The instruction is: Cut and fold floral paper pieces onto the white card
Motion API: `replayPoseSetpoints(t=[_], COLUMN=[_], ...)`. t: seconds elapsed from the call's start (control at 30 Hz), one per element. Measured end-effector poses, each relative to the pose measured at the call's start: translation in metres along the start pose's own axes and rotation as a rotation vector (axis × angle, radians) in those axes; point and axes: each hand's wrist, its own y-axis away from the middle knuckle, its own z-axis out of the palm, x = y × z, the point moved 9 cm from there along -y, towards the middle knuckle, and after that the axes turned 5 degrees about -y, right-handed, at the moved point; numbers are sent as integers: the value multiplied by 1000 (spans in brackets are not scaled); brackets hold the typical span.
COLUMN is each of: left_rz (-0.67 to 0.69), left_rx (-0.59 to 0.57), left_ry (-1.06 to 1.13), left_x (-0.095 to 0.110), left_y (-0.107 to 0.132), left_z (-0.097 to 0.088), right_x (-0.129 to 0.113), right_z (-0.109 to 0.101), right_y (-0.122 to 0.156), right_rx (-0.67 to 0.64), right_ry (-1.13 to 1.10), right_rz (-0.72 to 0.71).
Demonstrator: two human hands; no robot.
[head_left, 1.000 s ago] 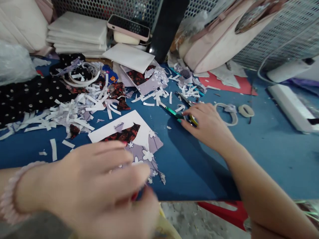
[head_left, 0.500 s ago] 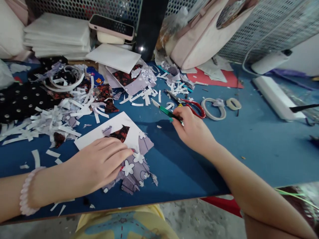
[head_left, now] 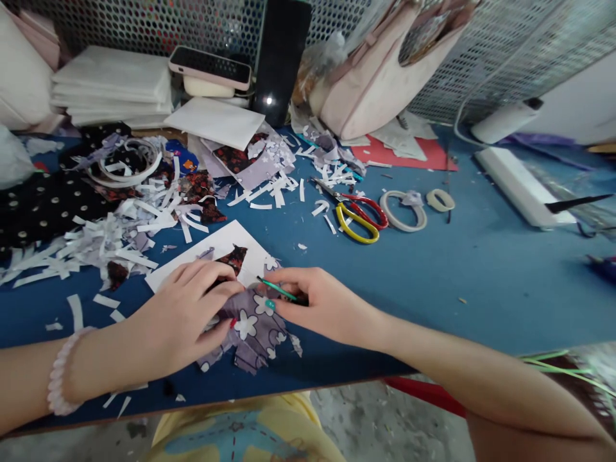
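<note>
My left hand [head_left: 185, 314] presses down on a piece of purple cloth with white flowers [head_left: 257, 330] that lies partly over a white card [head_left: 212, 251] carrying a dark red patterned scrap [head_left: 234, 258]. My right hand [head_left: 320, 305] grips a thin green-handled tool [head_left: 279, 291], its tip pointing left at the cloth by my left fingertips. Both hands meet near the front edge of the blue table [head_left: 481, 282].
Scissors with red and yellow handles [head_left: 359, 215] lie behind my hands, beside two tape rings [head_left: 403, 212]. White paper strips and cloth scraps [head_left: 120, 224] cover the left. A phone [head_left: 209, 64], white stacks [head_left: 113, 86], a pink bag [head_left: 380, 83] and a mesh wall stand at the back.
My right hand lifted the green tool from beside the scissors and carried it left and toward me, to the purple cloth. My left hand stayed pressed on the cloth.
</note>
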Motion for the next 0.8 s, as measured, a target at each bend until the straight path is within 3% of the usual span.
replayPoseSetpoints(t=[0.13, 0.37, 0.5, 0.67, 0.8], left_rz=[68, 241, 300, 328, 329], left_rx=[26, 9, 41, 46, 22], left_ry=[37, -55, -98, -110, -112], left_x=[3, 11, 16, 17, 11], left_y=[-1, 6, 5, 4, 7], left_z=[-4, -8, -14, -16, -14], right_x=[-6, -12, -12, -19, -20], right_z=[5, 19, 25, 22, 3], right_y=[6, 19, 23, 27, 20], right_rx=[-3, -46, -52, -11, -44], right_ry=[119, 587, 691, 679, 417], right_rz=[-72, -254, -314, -381, -373])
